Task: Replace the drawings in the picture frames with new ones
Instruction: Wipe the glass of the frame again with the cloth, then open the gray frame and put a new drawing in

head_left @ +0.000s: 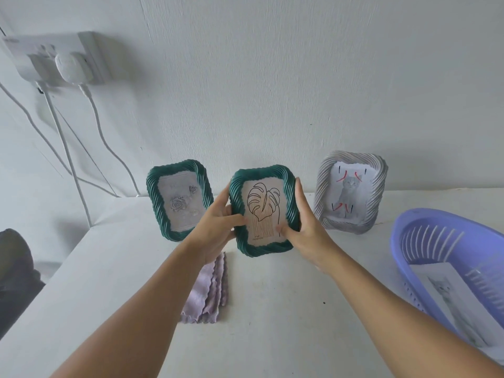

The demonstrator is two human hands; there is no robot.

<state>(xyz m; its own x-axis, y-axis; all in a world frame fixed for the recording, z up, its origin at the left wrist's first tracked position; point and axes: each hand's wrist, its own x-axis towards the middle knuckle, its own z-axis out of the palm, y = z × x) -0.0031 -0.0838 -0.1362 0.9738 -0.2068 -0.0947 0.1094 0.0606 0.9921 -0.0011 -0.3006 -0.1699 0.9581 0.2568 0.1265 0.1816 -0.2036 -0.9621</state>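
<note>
I hold a dark green ribbed picture frame (263, 211) with a line drawing of a leaf upright in front of me, above the white table. My left hand (216, 227) grips its left edge, thumb on the front. On the opposite edge my right hand (302, 227) does the same, its thumb pressed on the lower part of the drawing. A second green frame (178, 199) with a grey rose picture leans on the wall to the left. A white ribbed frame (350, 192) with a cat picture leans on the wall to the right.
A folded lilac cloth (210, 293) lies on the white table (272, 309) under my left forearm. A purple slotted basket (436, 241) at the right holds a cat drawing (452, 298). A wall socket (57, 58) with white cables hangs at the upper left.
</note>
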